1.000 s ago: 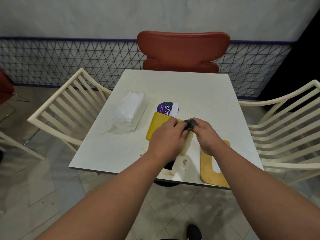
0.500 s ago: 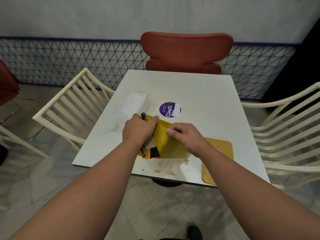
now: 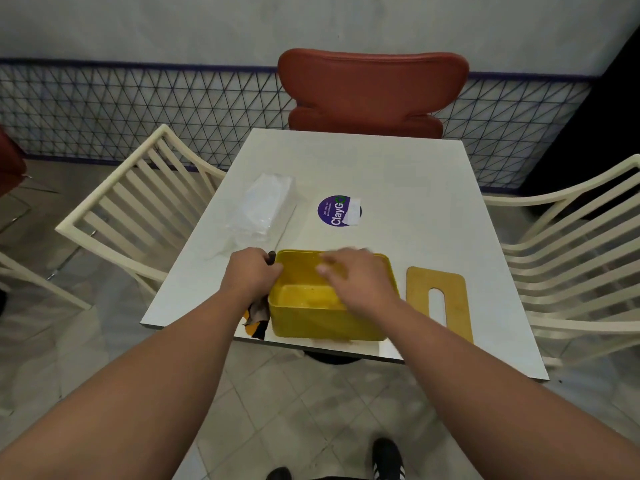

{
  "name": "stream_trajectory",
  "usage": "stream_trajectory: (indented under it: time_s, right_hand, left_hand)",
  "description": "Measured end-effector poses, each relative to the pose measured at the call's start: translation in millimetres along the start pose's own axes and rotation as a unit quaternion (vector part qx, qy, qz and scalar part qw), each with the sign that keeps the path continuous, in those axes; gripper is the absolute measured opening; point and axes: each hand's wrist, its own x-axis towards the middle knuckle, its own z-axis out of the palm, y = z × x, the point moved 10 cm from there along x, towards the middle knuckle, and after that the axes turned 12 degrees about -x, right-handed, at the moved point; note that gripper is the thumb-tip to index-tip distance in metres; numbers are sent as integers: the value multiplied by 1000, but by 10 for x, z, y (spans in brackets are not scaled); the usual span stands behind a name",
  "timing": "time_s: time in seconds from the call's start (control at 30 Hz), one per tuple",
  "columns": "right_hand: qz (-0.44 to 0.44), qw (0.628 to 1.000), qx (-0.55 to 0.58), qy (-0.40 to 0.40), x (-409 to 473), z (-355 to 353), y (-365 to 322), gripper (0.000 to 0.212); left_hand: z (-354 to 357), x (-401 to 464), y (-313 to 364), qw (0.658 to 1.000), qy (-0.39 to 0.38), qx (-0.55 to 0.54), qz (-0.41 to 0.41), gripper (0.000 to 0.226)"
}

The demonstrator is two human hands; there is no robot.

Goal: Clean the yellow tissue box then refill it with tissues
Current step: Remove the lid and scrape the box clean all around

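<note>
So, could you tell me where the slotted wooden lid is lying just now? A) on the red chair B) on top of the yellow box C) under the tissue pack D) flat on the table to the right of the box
D: the slotted wooden lid lies flat on the table, just right of the open yellow box, not on it.

Yellow tissue box (image 3: 325, 317) now turned open side up, no longer on edge, sitting between the hands. Left hand (image 3: 250, 276) with cloth (image 3: 258, 315) at its left wall; right hand (image 3: 360, 282), blurred, over the opening.
</note>
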Motion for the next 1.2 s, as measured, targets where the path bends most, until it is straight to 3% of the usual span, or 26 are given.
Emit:
stream_trajectory:
  time_s: [0.07, 0.13, 0.2, 0.33, 0.47, 1.07, 1.2]
  right_hand:
    - [122, 990, -11, 66, 5, -178, 584, 45]
    - [209, 977, -8, 41, -73, -102, 1019, 53]
    - [244, 970, 6, 1, -144, 56, 1203, 50]
    - [235, 972, 13, 10, -194, 188, 1225, 25]
    - [241, 970, 5, 17, -211, 266, 1241, 19]
    - [266, 964, -24, 13, -177, 396, 1324, 21]
    - [290, 955, -29, 52, -195, 259, 1290, 39]
  left_hand:
    - [38, 67, -33, 1000, -2, -8, 22, 26]
    - [75, 135, -46, 999, -2, -15, 39, 28]
    - [130, 204, -60, 999, -6, -22, 49, 31]
    - [261, 278, -102, 997, -24, -22, 65, 32]
    - [320, 294, -136, 997, -28, -24, 74, 27]
    - [388, 330, -273, 993, -46, -69, 78, 43]
    - [218, 411, -361, 994, -41, -81, 64, 44]
